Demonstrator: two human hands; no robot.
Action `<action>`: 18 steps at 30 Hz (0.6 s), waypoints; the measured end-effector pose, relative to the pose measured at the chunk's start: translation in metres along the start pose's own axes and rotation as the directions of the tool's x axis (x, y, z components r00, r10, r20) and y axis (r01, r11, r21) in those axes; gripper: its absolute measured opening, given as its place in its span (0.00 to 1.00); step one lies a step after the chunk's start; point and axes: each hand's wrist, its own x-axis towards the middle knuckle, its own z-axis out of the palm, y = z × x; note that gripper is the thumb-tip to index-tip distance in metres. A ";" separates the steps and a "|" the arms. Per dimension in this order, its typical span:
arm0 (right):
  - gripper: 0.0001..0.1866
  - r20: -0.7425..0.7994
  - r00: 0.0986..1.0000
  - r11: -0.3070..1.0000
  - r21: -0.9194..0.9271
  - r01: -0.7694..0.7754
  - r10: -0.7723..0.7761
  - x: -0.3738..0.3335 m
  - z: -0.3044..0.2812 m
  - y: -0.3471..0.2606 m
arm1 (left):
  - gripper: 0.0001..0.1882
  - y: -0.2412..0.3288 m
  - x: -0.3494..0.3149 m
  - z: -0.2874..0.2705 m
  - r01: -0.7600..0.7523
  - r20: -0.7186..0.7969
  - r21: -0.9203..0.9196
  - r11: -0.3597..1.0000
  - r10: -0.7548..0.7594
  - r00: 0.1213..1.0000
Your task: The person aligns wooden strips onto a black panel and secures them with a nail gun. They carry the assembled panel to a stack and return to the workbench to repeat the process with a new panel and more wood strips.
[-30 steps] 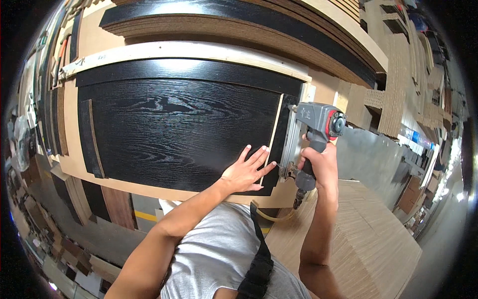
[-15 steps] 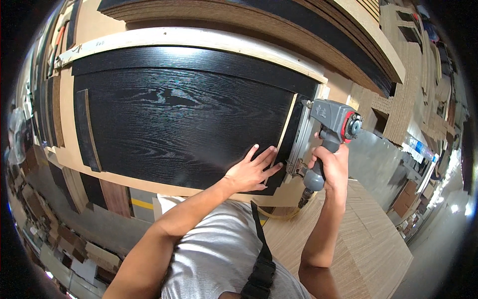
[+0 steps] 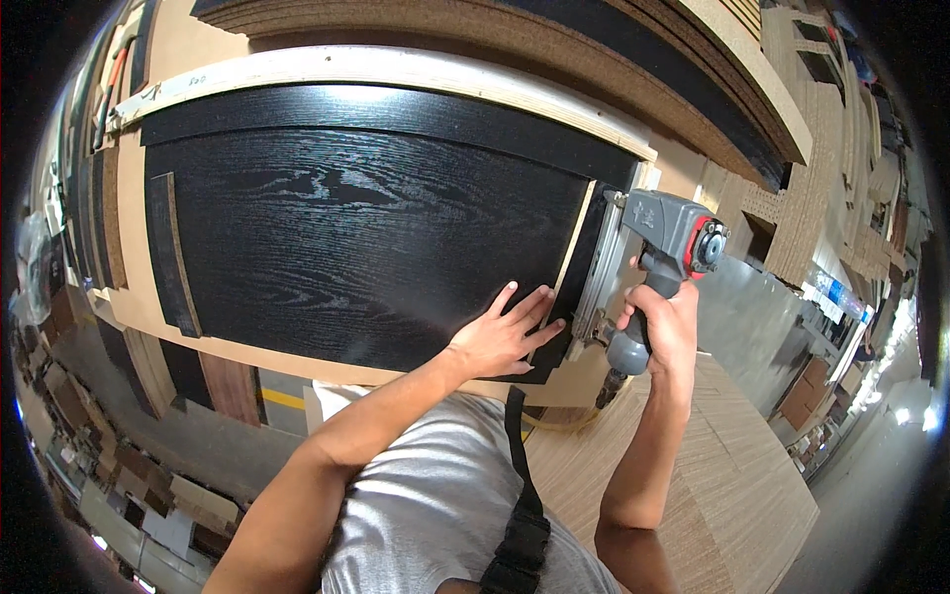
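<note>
A black wood-grain panel (image 3: 396, 233) lies flat before me, with a narrow black strip (image 3: 176, 252) along its left end and another strip with a pale edge (image 3: 576, 236) along its right end. My left hand (image 3: 500, 337) rests on the panel's near right corner, fingers spread, fingertips reaching over the right strip. A grey and red nail gun (image 3: 675, 226) is in my right hand (image 3: 675, 322), which wraps round its handle. The gun's nose and magazine lie against the right end of the panel; the exact contact point is hidden. An air hose fitting (image 3: 612, 389) hangs from the handle.
A pale wooden rail (image 3: 396, 65) runs along the panel's far edge. Beyond it stands a stack of boards (image 3: 584, 74). Light wood-grain boards (image 3: 737, 445) are stacked at lower right. A plastic bottle (image 3: 844, 297) sits among cardboard on the right.
My right hand and the nail gun have shifted slightly to the right. My left hand stays on the same corner of the panel.
</note>
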 end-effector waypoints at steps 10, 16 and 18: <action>0.17 -0.029 0.999 0.999 -0.040 -0.015 0.014 -0.001 0.003 -0.002 | 0.49 0.001 0.000 0.001 0.003 0.007 -0.007 1.000 -0.003 1.000; 0.17 -0.032 0.999 0.999 -0.023 -0.025 0.025 -0.002 0.002 -0.002 | 0.49 0.001 0.000 0.002 -0.001 0.005 0.026 1.000 0.001 1.000; 0.17 -0.019 0.999 0.999 0.028 -0.033 0.034 -0.002 -0.001 0.000 | 0.49 0.001 0.000 0.002 0.001 0.013 0.036 0.999 -0.002 1.000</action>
